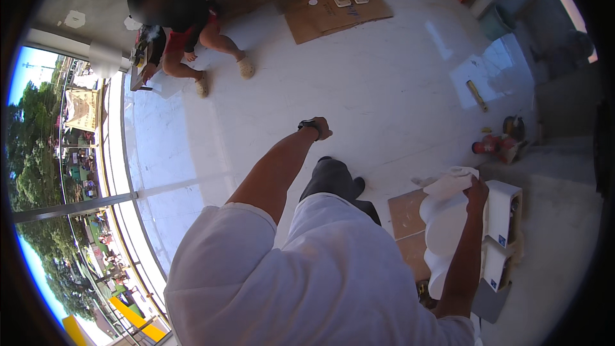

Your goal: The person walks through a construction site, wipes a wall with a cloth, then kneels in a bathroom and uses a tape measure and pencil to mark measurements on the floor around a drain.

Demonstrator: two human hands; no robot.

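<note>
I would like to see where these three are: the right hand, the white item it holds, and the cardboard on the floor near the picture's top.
Right hand (476, 195): head view, on its middle.
White item (450, 184): head view, on its flat face.
Cardboard (308, 24): head view, on its bare left part.

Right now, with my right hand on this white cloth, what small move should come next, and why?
I'd probably lower the white cloth onto the nearby toilet: your right hand already grips it beside the bowl, while your left hand is out over the floor.
</note>
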